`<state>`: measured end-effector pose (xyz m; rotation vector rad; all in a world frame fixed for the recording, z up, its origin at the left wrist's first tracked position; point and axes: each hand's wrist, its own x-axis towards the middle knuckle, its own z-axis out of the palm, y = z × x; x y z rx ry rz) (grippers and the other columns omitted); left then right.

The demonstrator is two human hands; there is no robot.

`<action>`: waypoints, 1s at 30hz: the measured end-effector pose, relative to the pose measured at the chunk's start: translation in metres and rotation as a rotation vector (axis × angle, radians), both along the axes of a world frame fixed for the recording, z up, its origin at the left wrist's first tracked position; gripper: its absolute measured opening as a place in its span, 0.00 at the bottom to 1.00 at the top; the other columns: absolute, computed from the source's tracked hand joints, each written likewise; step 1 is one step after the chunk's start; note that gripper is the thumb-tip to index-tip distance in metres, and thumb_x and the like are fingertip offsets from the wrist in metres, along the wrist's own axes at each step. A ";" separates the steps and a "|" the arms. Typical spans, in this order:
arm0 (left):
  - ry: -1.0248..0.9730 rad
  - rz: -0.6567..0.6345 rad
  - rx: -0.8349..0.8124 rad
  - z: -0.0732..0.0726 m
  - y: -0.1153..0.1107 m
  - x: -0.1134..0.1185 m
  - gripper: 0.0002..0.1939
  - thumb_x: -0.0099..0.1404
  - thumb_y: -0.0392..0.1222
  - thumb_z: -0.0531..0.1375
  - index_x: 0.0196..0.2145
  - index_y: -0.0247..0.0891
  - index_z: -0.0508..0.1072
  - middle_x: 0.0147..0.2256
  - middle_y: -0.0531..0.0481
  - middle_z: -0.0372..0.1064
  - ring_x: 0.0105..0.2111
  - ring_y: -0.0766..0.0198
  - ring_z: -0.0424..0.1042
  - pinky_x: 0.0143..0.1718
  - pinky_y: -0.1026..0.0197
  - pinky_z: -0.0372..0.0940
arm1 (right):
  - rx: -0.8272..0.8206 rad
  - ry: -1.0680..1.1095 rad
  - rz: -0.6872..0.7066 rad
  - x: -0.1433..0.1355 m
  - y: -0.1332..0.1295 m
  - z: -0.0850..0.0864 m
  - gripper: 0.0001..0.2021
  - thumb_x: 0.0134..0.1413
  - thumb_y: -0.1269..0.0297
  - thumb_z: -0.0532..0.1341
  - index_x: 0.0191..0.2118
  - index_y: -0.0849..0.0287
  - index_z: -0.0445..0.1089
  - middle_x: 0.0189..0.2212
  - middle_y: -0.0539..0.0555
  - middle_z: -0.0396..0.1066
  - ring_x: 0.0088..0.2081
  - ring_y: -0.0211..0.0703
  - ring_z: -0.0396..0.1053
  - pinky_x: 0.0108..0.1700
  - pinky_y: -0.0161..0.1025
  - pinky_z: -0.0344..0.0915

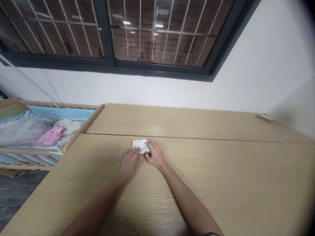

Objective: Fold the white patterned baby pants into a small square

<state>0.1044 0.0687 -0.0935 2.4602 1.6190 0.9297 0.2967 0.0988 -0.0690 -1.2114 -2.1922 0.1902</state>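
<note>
A small white tissue (140,145), folded or crumpled, lies on the wide wooden tabletop (197,177) just in front of the seam between its two boards. My right hand (155,154) grips the tissue's right side, fingers curled over it and thumb by its lower edge. From below left, my left hand (131,159) has its fingertips on the tissue's lower edge, the fingers bent and close together. Both forearms reach forward across the board. What lies beneath the fingers is hidden.
A wooden crib (83,129) with blue lining stands against the table's left side, holding a pink cloth (52,136) and white bedding. Behind are a white wall and a dark-framed barred window (159,70). A small flat piece (265,117) lies at the back right.
</note>
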 end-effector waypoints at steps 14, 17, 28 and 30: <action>-0.159 0.113 -0.029 -0.002 0.003 -0.014 0.18 0.78 0.46 0.44 0.48 0.45 0.73 0.43 0.46 0.77 0.42 0.54 0.76 0.44 0.53 0.70 | -0.008 0.155 0.000 0.000 -0.005 0.006 0.23 0.64 0.52 0.58 0.59 0.59 0.66 0.54 0.64 0.72 0.57 0.57 0.68 0.60 0.54 0.63; -0.166 0.122 -0.034 -0.002 0.003 -0.014 0.18 0.78 0.48 0.43 0.47 0.44 0.72 0.42 0.46 0.77 0.42 0.54 0.76 0.43 0.53 0.70 | 0.012 0.174 0.012 0.000 -0.006 0.008 0.22 0.64 0.52 0.58 0.57 0.60 0.67 0.53 0.63 0.73 0.56 0.55 0.69 0.60 0.52 0.64; -0.163 0.081 -0.046 0.001 0.001 -0.016 0.19 0.78 0.50 0.44 0.46 0.42 0.73 0.43 0.44 0.77 0.42 0.54 0.76 0.45 0.52 0.69 | 0.013 0.160 0.044 0.001 -0.005 0.010 0.19 0.66 0.53 0.57 0.54 0.59 0.67 0.51 0.63 0.73 0.55 0.55 0.69 0.59 0.52 0.64; -0.166 0.076 -0.042 0.001 0.001 -0.016 0.20 0.78 0.49 0.44 0.46 0.41 0.73 0.44 0.44 0.77 0.42 0.54 0.76 0.45 0.52 0.69 | 0.025 0.163 0.048 0.001 -0.005 0.009 0.18 0.66 0.53 0.57 0.53 0.61 0.68 0.50 0.63 0.74 0.54 0.54 0.69 0.59 0.51 0.64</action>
